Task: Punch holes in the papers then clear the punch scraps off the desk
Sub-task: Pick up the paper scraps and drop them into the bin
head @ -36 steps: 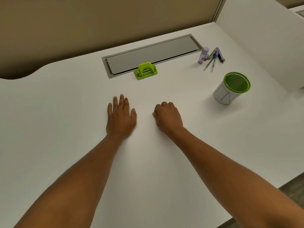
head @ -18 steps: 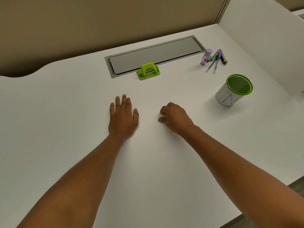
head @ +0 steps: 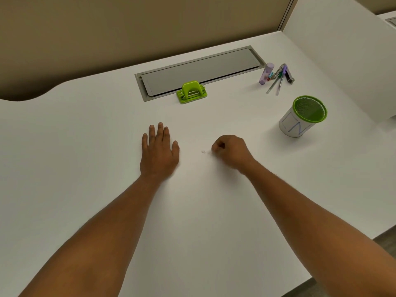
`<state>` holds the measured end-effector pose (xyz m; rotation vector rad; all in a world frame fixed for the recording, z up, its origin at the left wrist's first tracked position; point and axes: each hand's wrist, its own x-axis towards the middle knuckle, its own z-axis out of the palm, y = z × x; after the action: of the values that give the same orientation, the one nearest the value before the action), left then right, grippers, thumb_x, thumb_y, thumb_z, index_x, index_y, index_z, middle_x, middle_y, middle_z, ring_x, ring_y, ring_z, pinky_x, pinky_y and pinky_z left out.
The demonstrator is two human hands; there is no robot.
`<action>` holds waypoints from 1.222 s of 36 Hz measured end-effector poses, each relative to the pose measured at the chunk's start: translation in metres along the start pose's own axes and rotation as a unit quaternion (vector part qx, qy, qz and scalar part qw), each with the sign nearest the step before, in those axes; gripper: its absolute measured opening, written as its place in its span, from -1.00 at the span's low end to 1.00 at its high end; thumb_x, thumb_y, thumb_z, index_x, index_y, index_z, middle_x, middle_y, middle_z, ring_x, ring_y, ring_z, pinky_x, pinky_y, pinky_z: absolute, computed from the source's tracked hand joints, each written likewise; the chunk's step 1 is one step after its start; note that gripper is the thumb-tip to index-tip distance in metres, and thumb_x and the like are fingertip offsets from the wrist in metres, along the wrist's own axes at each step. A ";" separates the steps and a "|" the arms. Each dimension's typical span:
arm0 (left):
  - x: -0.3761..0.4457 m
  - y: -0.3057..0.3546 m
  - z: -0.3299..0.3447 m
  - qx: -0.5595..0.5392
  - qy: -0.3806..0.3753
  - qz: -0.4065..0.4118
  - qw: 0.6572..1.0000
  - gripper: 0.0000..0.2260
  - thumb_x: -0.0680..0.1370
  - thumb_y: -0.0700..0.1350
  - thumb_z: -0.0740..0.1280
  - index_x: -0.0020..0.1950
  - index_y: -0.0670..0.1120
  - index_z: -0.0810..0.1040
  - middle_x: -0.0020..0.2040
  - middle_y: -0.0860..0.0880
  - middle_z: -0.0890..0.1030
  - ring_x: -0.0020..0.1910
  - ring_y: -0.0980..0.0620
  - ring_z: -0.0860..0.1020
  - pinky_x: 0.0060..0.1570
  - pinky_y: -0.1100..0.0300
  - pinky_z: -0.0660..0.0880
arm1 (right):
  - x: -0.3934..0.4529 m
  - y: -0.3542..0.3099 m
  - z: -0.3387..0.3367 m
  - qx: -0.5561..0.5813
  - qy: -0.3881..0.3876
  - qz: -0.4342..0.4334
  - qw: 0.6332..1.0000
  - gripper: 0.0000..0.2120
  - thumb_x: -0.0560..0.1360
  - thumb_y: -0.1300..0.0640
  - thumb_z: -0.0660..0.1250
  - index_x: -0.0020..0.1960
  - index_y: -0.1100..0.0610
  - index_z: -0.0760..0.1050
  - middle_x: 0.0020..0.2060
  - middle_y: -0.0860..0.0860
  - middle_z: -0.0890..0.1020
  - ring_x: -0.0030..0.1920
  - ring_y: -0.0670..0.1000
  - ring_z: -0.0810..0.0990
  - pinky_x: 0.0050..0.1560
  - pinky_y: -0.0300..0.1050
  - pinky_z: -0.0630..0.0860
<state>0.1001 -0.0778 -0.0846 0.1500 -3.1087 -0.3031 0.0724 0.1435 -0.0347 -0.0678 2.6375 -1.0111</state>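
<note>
Punch scraps [head: 203, 151] just at nine o'clock of curled right hand [head: 230, 152] — nearer than flat, open left hand [head: 159, 152] — any pinched scrap unseen.

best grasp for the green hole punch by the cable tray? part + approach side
Grip the hole punch across its raised green lever arch, fingers on its left and right flanks, coming from above and the near side. The flat base sits flush on the desk, offering little edge, and the grey cable tray crowds its far side. Both hands are well short of it.
</note>
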 end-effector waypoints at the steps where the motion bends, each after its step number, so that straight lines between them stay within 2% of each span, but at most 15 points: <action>1: 0.000 0.000 0.000 0.000 0.000 0.000 1.000 -0.45 0.64 0.09 -0.05 0.57 -0.15 0.12 0.60 -0.11 0.07 0.58 -0.11 -0.04 0.54 -0.08 -0.09 | 0.000 0.000 -0.006 0.122 -0.021 0.048 0.991 -0.85 0.52 0.28 0.31 -0.20 0.16 0.60 -0.33 -0.03 0.59 -0.33 -0.06 0.51 -0.28 -0.19 0.46; 4: -0.001 0.000 0.000 -0.002 0.001 0.000 1.000 -0.45 0.64 0.09 -0.05 0.57 -0.15 0.13 0.60 -0.11 0.08 0.58 -0.11 -0.03 0.53 -0.09 -0.08 | -0.001 -0.001 -0.022 0.405 -0.102 0.148 0.897 -0.88 0.56 0.32 0.32 -0.13 0.21 0.60 -0.35 0.02 0.57 -0.37 -0.08 0.51 -0.31 -0.25 0.51; 6: -0.001 0.000 0.000 -0.001 0.000 0.000 1.000 -0.45 0.64 0.09 -0.05 0.57 -0.15 0.13 0.60 -0.11 0.08 0.58 -0.11 -0.03 0.53 -0.09 -0.07 | -0.001 -0.001 -0.030 0.503 -0.128 0.182 0.835 -0.90 0.57 0.32 0.31 -0.08 0.23 0.59 -0.33 0.02 0.59 -0.34 -0.08 0.54 -0.30 -0.27 0.55; 8: -0.001 0.000 0.000 0.000 0.000 0.001 1.000 -0.45 0.64 0.09 -0.04 0.57 -0.15 0.13 0.60 -0.11 0.08 0.58 -0.12 -0.03 0.53 -0.09 -0.07 | -0.002 -0.001 -0.039 0.563 -0.133 0.197 0.792 -0.91 0.57 0.31 0.30 -0.07 0.24 0.58 -0.32 0.04 0.58 -0.32 -0.06 0.54 -0.31 -0.28 0.56; 15: -0.002 -0.001 -0.001 0.000 0.001 0.001 1.000 -0.46 0.64 0.07 -0.02 0.56 -0.16 0.15 0.59 -0.12 0.10 0.58 -0.13 -0.01 0.53 -0.10 -0.05 | -0.011 -0.001 -0.075 0.654 -0.128 0.172 0.725 -0.94 0.55 0.27 0.34 -0.10 0.22 0.55 -0.29 0.04 0.57 -0.33 -0.07 0.55 -0.31 -0.30 0.54; 20: 0.000 -0.003 0.002 0.001 0.007 0.003 1.000 -0.46 0.64 0.07 -0.01 0.55 -0.18 0.18 0.58 -0.13 0.13 0.57 -0.14 0.02 0.52 -0.11 -0.04 | -0.016 0.008 -0.119 0.690 -0.086 0.137 0.706 -0.93 0.55 0.25 0.31 -0.10 0.21 0.54 -0.27 0.03 0.55 -0.30 -0.08 0.53 -0.31 -0.32 0.52; 23: 0.001 -0.003 0.003 -0.001 0.008 0.004 1.000 -0.43 0.62 0.10 -0.06 0.55 -0.17 0.18 0.58 -0.13 0.14 0.57 -0.14 0.02 0.52 -0.10 -0.04 | -0.016 0.019 -0.152 0.683 -0.019 0.119 0.720 -0.90 0.56 0.25 0.31 -0.13 0.21 0.54 -0.29 0.04 0.56 -0.32 -0.08 0.55 -0.31 -0.32 0.52; 26: 0.001 -0.003 0.003 -0.001 0.014 0.006 1.000 -0.41 0.60 0.11 -0.09 0.55 -0.18 0.19 0.58 -0.14 0.15 0.57 -0.15 0.04 0.52 -0.10 -0.03 | -0.011 0.035 -0.182 0.603 0.095 0.105 0.785 -0.90 0.56 0.29 0.31 -0.12 0.21 0.56 -0.33 0.03 0.56 -0.36 -0.08 0.55 -0.32 -0.31 0.52; 30: 0.001 -0.002 0.003 0.002 0.016 0.008 1.000 -0.41 0.60 0.11 -0.08 0.54 -0.18 0.20 0.57 -0.14 0.16 0.56 -0.16 0.05 0.52 -0.10 -0.03 | 0.002 0.059 -0.207 0.352 0.247 0.092 0.898 -0.89 0.53 0.28 0.37 -0.17 0.15 0.60 -0.31 0.04 0.56 -0.32 -0.06 0.52 -0.29 -0.24 0.50; 32: 0.001 -0.002 0.003 0.004 0.014 0.006 1.000 -0.41 0.60 0.11 -0.09 0.54 -0.18 0.19 0.58 -0.14 0.15 0.56 -0.15 0.04 0.52 -0.10 -0.03 | 0.009 0.067 -0.209 0.192 0.304 0.096 0.928 -0.88 0.48 0.22 0.40 -0.22 0.09 0.61 -0.30 0.02 0.59 -0.30 -0.04 0.52 -0.28 -0.19 0.49; 35: 0.001 -0.002 0.003 0.006 0.014 0.007 1.000 -0.42 0.61 0.10 -0.08 0.54 -0.18 0.19 0.57 -0.15 0.16 0.56 -0.16 0.05 0.52 -0.11 -0.02 | 0.015 0.076 -0.208 0.012 0.312 0.087 0.946 -0.91 0.46 0.21 0.38 -0.11 0.11 0.67 -0.14 0.03 0.65 -0.12 0.01 0.59 -0.05 -0.08 0.59; 37: 0.001 -0.002 0.004 0.005 0.015 0.008 1.000 -0.44 0.62 0.09 -0.06 0.54 -0.19 0.19 0.57 -0.15 0.16 0.56 -0.17 0.05 0.52 -0.11 -0.02 | 0.016 0.079 -0.207 -0.045 0.304 0.085 0.948 -0.87 0.46 0.24 0.36 -0.07 0.14 0.68 -0.07 0.06 0.68 -0.04 0.06 0.62 0.03 -0.04 0.60; 42: 0.002 -0.002 0.004 0.000 0.015 0.006 1.000 -0.45 0.62 0.08 -0.03 0.54 -0.18 0.20 0.57 -0.15 0.17 0.56 -0.16 0.06 0.52 -0.11 -0.02 | 0.016 0.077 -0.208 -0.081 0.346 0.075 0.932 -0.89 0.43 0.23 0.38 -0.07 0.13 0.65 -0.07 0.07 0.67 -0.02 0.08 0.61 -0.06 -0.12 0.52; 44: 0.001 -0.002 0.004 0.005 0.015 0.006 1.000 -0.46 0.63 0.07 -0.01 0.54 -0.18 0.20 0.57 -0.14 0.17 0.56 -0.16 0.06 0.51 -0.11 -0.01 | 0.016 0.077 -0.207 -0.097 0.328 0.080 0.936 -0.82 0.44 0.29 0.31 -0.05 0.13 0.64 -0.04 0.09 0.66 0.01 0.12 0.61 -0.06 -0.12 0.51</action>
<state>0.0993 -0.0786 -0.0885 0.1352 -3.0815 -0.2831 -0.0007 0.3319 0.0549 0.5216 3.2605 -0.8118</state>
